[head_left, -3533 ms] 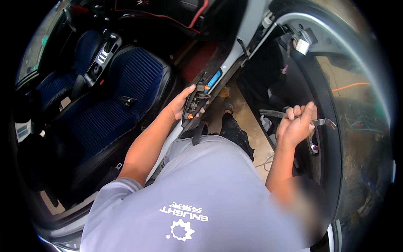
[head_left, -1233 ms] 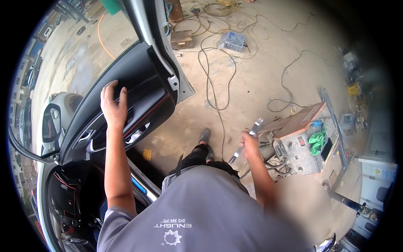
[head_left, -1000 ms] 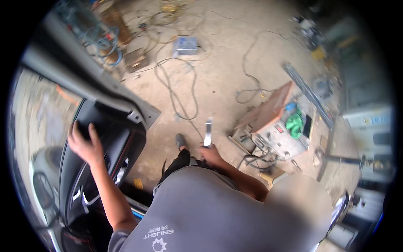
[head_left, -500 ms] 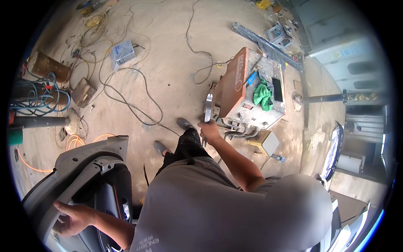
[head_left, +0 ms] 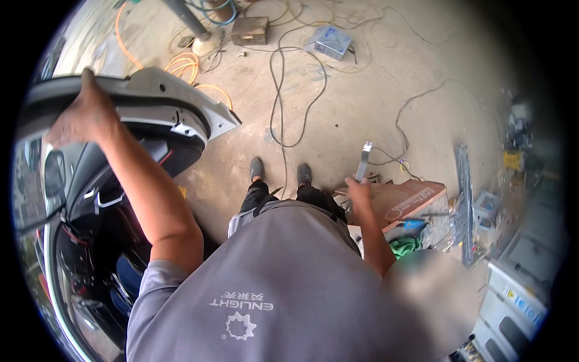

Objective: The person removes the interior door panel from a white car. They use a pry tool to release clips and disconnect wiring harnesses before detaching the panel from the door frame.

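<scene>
metal bar (head_left: pixel 364 161): flat, silver; lay in the right hand (head_left: pixel 360 194), its bright end jutting beyond the fingers, well apart from the left hand (head_left: pixel 87 117).
right hand: was closed round the bar, near the cabinet (head_left: pixel 410 202).
left hand: was raised against the frame of the car door (head_left: pixel 163 93), thumb upward; the fingers' hold could not be told.
car door: stood open at the person's left.
cabinet: was brown-panelled; bore a green cloth (head_left: pixel 405 245).
floor (head_left: pixel 374 96): carried a dark cable (head_left: pixel 278 90), orange hose (head_left: pixel 188 63) and blue-grey box (head_left: pixel 330 41).
</scene>
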A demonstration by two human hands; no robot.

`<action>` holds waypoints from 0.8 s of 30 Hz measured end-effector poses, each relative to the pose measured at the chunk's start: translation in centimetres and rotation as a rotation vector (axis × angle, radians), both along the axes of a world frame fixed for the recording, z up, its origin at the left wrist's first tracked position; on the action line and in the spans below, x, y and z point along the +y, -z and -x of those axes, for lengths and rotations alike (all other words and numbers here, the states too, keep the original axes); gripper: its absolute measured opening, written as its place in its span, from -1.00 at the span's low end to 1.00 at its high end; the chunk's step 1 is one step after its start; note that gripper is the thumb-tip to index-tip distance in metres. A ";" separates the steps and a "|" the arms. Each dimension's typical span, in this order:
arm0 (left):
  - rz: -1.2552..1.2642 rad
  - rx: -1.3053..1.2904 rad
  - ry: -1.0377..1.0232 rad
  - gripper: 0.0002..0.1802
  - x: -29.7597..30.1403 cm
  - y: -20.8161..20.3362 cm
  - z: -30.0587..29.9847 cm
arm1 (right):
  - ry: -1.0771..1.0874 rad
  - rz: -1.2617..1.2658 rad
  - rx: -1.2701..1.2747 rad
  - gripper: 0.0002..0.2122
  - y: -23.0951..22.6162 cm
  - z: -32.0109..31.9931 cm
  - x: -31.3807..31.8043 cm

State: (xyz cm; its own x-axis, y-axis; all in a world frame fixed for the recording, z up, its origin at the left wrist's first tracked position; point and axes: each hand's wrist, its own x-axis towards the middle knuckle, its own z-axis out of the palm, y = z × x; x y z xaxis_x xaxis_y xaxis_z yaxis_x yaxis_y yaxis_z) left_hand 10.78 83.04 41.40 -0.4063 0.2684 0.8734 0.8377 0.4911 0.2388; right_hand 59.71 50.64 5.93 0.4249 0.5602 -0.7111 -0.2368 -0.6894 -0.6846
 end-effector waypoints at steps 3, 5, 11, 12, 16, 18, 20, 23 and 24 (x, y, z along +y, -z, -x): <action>-0.121 -0.166 0.140 0.77 -0.3 -2.0 -1.1 | -0.001 -0.082 0.096 -0.78 -2.5 -4.9 3.1; -0.210 -0.351 0.261 0.72 -0.3 -3.2 -3.3 | -0.010 -0.150 0.099 -0.80 -4.2 -7.1 5.4; -0.354 -0.276 0.276 0.37 -3.6 -5.4 -5.7 | -0.119 -0.240 0.074 -0.87 -6.2 -6.9 11.6; -0.334 -0.178 0.198 0.28 -4.8 -5.1 -5.3 | -0.126 -0.248 0.126 -0.86 -5.9 -5.8 11.9; -0.300 -0.212 0.217 0.15 -13.9 -5.1 -4.4 | -0.212 -0.171 0.244 -0.84 -3.3 -1.4 9.7; -0.315 -0.242 0.284 0.01 -18.5 -4.4 -5.5 | -0.322 -0.102 0.211 -0.86 -2.1 0.6 8.2; -0.446 -0.258 0.379 -0.15 -24.5 -4.9 -3.8 | -0.526 -0.031 0.234 -0.83 -1.1 2.7 6.6; -0.568 -0.325 0.450 -0.38 -30.6 -3.6 -2.5 | -0.743 -0.055 0.120 -0.74 -0.5 2.7 7.8; -0.575 -0.340 0.456 -0.45 -33.1 -3.8 -1.3 | -0.725 -0.044 0.119 -0.72 -0.6 3.0 8.6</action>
